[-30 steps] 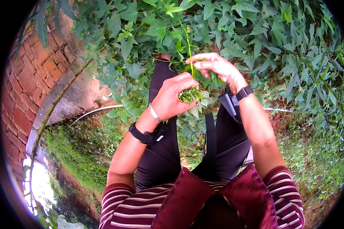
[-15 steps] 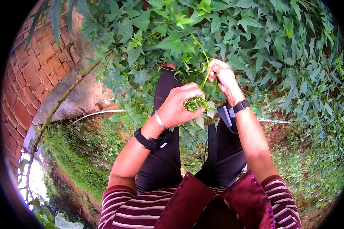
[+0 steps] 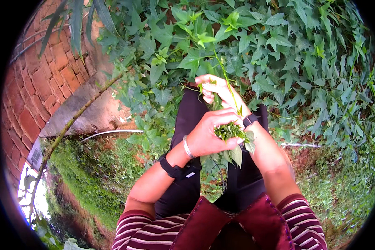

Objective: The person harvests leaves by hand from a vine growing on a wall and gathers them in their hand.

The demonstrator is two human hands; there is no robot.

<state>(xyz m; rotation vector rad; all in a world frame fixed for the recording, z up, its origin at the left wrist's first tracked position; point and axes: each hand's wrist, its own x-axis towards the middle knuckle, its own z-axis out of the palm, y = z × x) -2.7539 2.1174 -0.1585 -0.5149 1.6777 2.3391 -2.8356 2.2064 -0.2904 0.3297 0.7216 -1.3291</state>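
My left hand [image 3: 204, 131] is closed round a bunch of leafy green stems [image 3: 228, 131], their cut ends facing up and a few pale leaves drooping below. Just beyond it, my right hand [image 3: 224, 95] reaches across to the left, its fingers curled round a small green sprig [image 3: 213, 83]. Part of that sprig is hidden by the fingers. A long, thin vine stem [image 3: 221, 66] runs from the foliage down past my right hand to the bunch. The two hands almost touch.
Dense star-shaped vine leaves [image 3: 287, 54] fill the far side and right. To the left lie a brick surface [image 3: 41, 83], a slanting branch [image 3: 77, 114] and a pale curved pipe [image 3: 112, 131]. My dark-trousered legs [image 3: 181, 154] are beneath my arms.
My right hand has moved left, from pinching the vine stem to curling round a sprig beyond my left hand. My left hand has shifted right and nearer, still gripping the bunch.
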